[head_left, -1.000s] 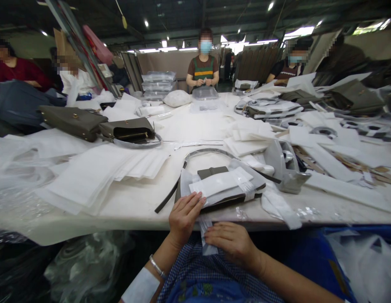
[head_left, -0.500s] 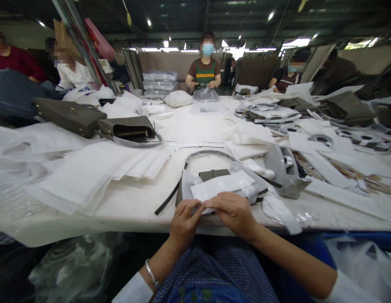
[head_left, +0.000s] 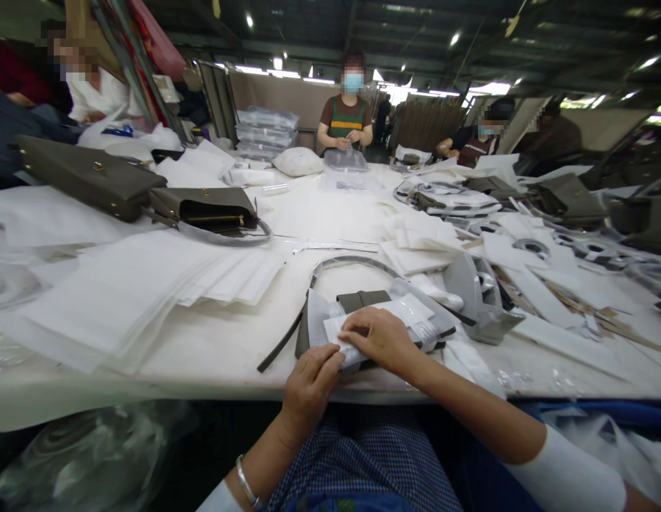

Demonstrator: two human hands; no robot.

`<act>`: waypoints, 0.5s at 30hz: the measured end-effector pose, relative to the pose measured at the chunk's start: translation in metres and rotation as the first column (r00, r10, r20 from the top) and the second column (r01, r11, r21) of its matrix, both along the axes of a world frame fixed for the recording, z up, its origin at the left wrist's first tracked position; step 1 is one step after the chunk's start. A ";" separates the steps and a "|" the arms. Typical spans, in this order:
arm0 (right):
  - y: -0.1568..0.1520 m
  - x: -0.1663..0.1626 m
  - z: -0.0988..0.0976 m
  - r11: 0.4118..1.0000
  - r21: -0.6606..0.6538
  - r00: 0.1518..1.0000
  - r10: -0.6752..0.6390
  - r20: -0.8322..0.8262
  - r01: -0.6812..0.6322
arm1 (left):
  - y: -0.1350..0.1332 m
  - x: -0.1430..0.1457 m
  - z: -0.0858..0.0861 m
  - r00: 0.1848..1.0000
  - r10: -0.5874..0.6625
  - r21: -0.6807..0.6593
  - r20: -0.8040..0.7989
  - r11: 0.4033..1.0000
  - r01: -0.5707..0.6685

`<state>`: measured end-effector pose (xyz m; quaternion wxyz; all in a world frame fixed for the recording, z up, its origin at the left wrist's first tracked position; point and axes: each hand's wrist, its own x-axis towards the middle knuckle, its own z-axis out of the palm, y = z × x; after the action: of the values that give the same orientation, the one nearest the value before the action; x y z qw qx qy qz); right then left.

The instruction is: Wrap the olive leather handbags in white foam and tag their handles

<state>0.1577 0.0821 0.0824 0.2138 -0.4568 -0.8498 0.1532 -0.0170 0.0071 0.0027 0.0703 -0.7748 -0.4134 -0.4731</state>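
An olive-grey handbag (head_left: pixel 362 297) lies in front of me near the table's front edge, partly wrapped in white packing paper (head_left: pixel 334 326). Its long strap (head_left: pixel 356 261), covered in clear film, arches behind it and trails to the left. My left hand (head_left: pixel 313 377) is closed at the near edge of the wrapping, fingertips pinching the paper. Over the middle of the bag, my right hand (head_left: pixel 382 337) has its thumb and fingers drawn together on the paper. Just right of the bag stands a grey tape dispenser (head_left: pixel 472 288).
Two more olive handbags (head_left: pixel 95 178) rest at the left behind fanned white sheets (head_left: pixel 117 299). Folded papers (head_left: pixel 420 235) and wrapped bag parts (head_left: pixel 452 195) cover the right side. Across the table a masked person (head_left: pixel 345 121) handles a clear-wrapped package (head_left: pixel 345 159).
My right hand has moved off my left fingertips, up and onto the paper over the bag. My left hand stays at the near edge. The view has shifted slightly.
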 end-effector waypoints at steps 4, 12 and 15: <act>0.005 -0.004 -0.001 0.999 0.047 0.998 -0.022 0.057 0.019 | -0.001 -0.001 0.006 0.995 -0.047 -0.049 -0.092 0.998 0.043; 0.005 0.004 0.000 0.999 0.012 0.997 0.039 -0.062 -0.038 | 0.000 0.000 0.014 0.990 -0.022 -0.131 -0.136 0.991 0.004; -0.007 0.039 0.007 0.997 0.076 0.973 0.016 -0.231 0.001 | 0.000 -0.002 0.012 0.990 -0.016 -0.087 -0.137 0.996 0.004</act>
<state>0.1963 0.0751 0.0897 0.3277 -0.4242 -0.8261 0.1738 -0.0190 0.0075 0.0143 0.0628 -0.8100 -0.4238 -0.4004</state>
